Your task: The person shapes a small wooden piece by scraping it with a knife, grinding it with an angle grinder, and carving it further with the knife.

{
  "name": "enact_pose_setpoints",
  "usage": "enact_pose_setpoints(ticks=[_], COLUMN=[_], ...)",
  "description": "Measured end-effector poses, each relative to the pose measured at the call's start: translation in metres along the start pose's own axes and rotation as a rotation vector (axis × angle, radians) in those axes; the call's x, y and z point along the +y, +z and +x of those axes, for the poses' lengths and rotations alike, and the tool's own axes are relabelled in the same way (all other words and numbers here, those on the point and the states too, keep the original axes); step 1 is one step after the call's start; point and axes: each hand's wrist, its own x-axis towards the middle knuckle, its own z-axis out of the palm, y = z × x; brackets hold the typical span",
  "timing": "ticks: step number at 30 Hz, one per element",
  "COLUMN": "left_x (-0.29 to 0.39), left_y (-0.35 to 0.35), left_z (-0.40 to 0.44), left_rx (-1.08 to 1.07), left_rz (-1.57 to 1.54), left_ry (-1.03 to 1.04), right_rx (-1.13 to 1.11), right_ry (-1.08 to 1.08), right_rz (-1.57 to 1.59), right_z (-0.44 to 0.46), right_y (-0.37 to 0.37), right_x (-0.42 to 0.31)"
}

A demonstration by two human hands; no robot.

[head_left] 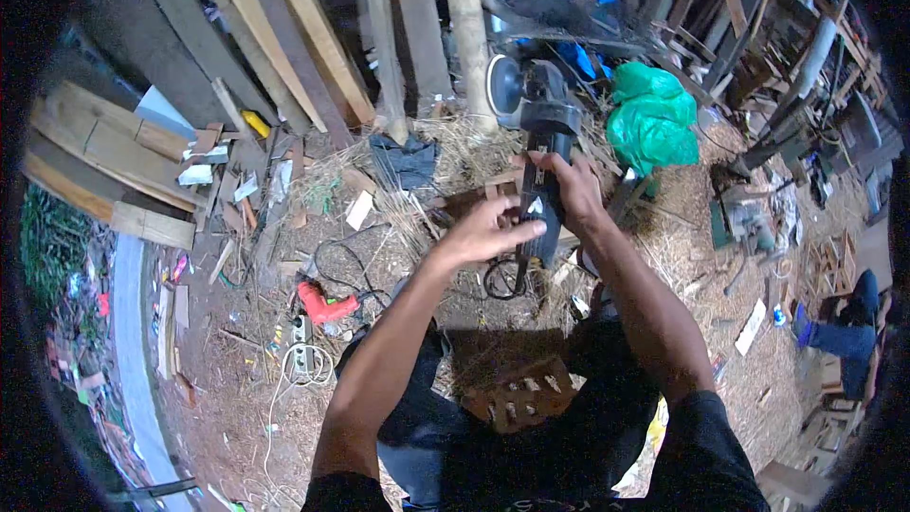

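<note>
A black angle grinder (548, 140) is in front of me, its head pointing away and its round, white-edged disc (505, 85) facing left. Wrapped over the middle of its body is my right hand (576, 190). My left hand (482, 233) is at the left side of the rear handle, fingers apart and thumb stretched toward it; whether it touches the grinder I cannot tell. From the handle's end a dark cord (502, 283) loops down.
On the ground at left lie a red power drill (325, 303) and a white power strip (302, 351) with a cord. A green plastic bag (652, 118) stands at right. Long boards (284, 28) lean at the back. A perforated brick (519, 393) is between my legs. Another person's leg (839, 339) shows far right.
</note>
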Motion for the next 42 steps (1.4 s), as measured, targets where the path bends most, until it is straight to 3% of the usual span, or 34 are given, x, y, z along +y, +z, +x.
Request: enact_pose_setpoints(ticks=[2, 6, 7, 8, 10, 11, 14, 18, 22, 24, 26, 28, 30, 31, 32, 33, 36, 37, 38, 39, 40, 41, 42], left_x=[0.0, 0.017, 0.018, 0.021, 0.028, 0.032, 0.026, -0.002, -0.062, -0.025, -0.04, -0.056, -0.069, -0.113, -0.115, -0.119, -0.132, -0.134, -0.138, -0.182, -0.195, -0.208, -0.235], left_y=[0.003, -0.01, -0.011, -0.009, -0.012, -0.014, -0.005, -0.007, -0.052, -0.081, -0.09, -0.097, -0.102, -0.099, -0.1, -0.103, -0.126, -0.145, -0.164, -0.18, -0.188, -0.197, -0.215], left_z=[-0.012, -0.033, -0.039, -0.045, -0.057, -0.06, -0.056, -0.049, -0.042, -0.054, -0.056, -0.064, -0.073, -0.068, -0.074, -0.081, -0.098, -0.107, -0.117, -0.123, -0.132, -0.141, -0.147], left_rx=[-0.024, 0.06, 0.155, 0.247, 0.358, 0.364, 0.395, 0.39, 0.246, 0.154, 0.225, 0.342, 0.487, 0.563, 0.552, 0.537, 0.431, 0.395, 0.359, 0.364, 0.551, 0.735, 0.703], left_rz=[-0.194, -0.046, 0.113, 0.121, 0.351, 0.416, 0.469, 0.537, -0.125, -0.298, -0.278, -0.075, 0.317, 0.268, 0.31, 0.352, 0.545, 0.519, 0.489, 0.309, 0.301, 0.297, 0.353], left_ry=[0.061, 0.085, -0.004, 0.046, -0.052, -0.174, -0.351, -0.266, -0.078, -0.086, -0.073, -0.128, -0.246, -0.254, -0.267, -0.281, -0.48, -0.504, -0.529, -0.735, -0.749, -0.76, -0.738], right_rx=[-0.125, -0.316, -0.307, -0.219, -0.036, 0.01, 0.119, 0.117, -0.084, -0.276, -0.417, -0.453, -0.293, -0.306, -0.317, -0.312, -0.374, -0.358, -0.394, -0.424, -0.446, -0.455, -0.511], right_ry=[0.058, -0.047, 0.038, 0.023, -0.014, -0.132, -0.003, 0.095, 0.424, 0.429, 0.472, 0.419, 0.108, 0.018, -0.082, 0.012, -0.153, -0.148, -0.146, -0.141, -0.132, -0.065, -0.01], right_rz=[0.156, 0.165, 0.181, -0.003, -0.368, -0.387, -0.295, -0.256, 0.106, 0.242, 0.354, 0.262, -0.192, -0.367, -0.54, -0.511, -0.446, -0.755, -0.569, -0.383, -0.195, -0.214, -0.261], right_z=[0.002, 0.016, 0.018, 0.018, 0.018, 0.015, 0.009, 0.021, 0.063, 0.072, 0.072, 0.085, 0.084, 0.088, 0.09, 0.085, 0.106, 0.109, 0.112, 0.119, 0.122, 0.109, 0.117], right_y=[0.012, 0.028, 0.031, 0.035, 0.044, 0.051, 0.082, 0.089, 0.093, 0.107, 0.127, 0.146, 0.172, 0.18, 0.19, 0.197, 0.208, 0.21, 0.218, 0.224, 0.23, 0.245, 0.25], right_x=[0.003, 0.02, 0.02, 0.018, 0.015, 0.014, 0.027, 0.032, 0.069, 0.07, 0.068, 0.082, 0.084, 0.102, 0.114, 0.113, 0.19, 0.2, 0.224, 0.259, 0.282, 0.259, 0.28])
